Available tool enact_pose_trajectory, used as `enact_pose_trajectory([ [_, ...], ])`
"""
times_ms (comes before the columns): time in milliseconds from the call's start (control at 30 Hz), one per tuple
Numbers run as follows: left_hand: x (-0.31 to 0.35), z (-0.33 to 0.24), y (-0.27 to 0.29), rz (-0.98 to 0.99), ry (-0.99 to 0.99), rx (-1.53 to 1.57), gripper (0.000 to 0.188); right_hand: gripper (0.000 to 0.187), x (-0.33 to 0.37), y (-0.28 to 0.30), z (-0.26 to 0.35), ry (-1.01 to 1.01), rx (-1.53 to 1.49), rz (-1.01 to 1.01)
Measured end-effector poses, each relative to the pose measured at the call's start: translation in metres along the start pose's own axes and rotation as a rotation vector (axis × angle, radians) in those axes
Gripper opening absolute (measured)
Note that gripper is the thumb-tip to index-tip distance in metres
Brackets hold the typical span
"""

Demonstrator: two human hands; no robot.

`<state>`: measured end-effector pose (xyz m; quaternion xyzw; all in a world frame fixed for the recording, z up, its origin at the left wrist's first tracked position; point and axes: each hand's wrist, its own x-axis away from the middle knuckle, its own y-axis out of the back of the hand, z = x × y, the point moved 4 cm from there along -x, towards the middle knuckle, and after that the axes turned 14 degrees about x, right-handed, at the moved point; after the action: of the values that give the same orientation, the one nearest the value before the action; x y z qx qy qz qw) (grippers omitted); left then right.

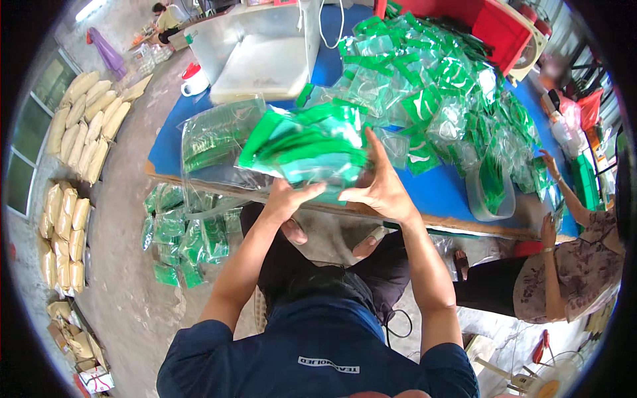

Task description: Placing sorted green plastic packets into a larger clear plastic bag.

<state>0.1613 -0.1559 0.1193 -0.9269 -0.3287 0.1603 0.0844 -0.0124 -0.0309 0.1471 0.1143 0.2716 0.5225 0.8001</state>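
The blue worktop [441, 191] is stretched out ahead of the right hand [387, 187], its far part buried under a heap of green-and-clear packets [424, 86]. Ahead-left of the left hand [290, 199], a clear bag [222, 126] is laid. Between them, a blurred green bundle [308, 142] is gripped: near edge by the half-curled left, right end by the partly open right.
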Motion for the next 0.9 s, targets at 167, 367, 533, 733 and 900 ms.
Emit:
enact_pose_trajectory([
  [167,-0.03,0.003,-0.026,0.216,-0.27,-0.352,0.112,0.116,0.008,0.021,-0.026,-0.076,0.285,0.003],
  [367,-0.034,0.02,-0.034,0.216,-0.074,-0.141,0.125,0.099,0.015,0.003,-0.036,-0.088,0.282,-0.034],
  [533,-0.043,0.04,-0.063,0.282,0.094,0.038,0.133,0.104,0.021,0.038,-0.029,-0.113,0.249,-0.122],
  [733,-0.038,0.052,-0.078,0.32,0.087,0.091,0.139,0.107,0.044,0.025,-0.068,-0.05,0.387,-0.191],
  [900,-0.052,0.047,-0.072,0.302,0.034,0.062,0.14,0.105,0.043,0.047,-0.049,-0.124,0.216,-0.125],
])
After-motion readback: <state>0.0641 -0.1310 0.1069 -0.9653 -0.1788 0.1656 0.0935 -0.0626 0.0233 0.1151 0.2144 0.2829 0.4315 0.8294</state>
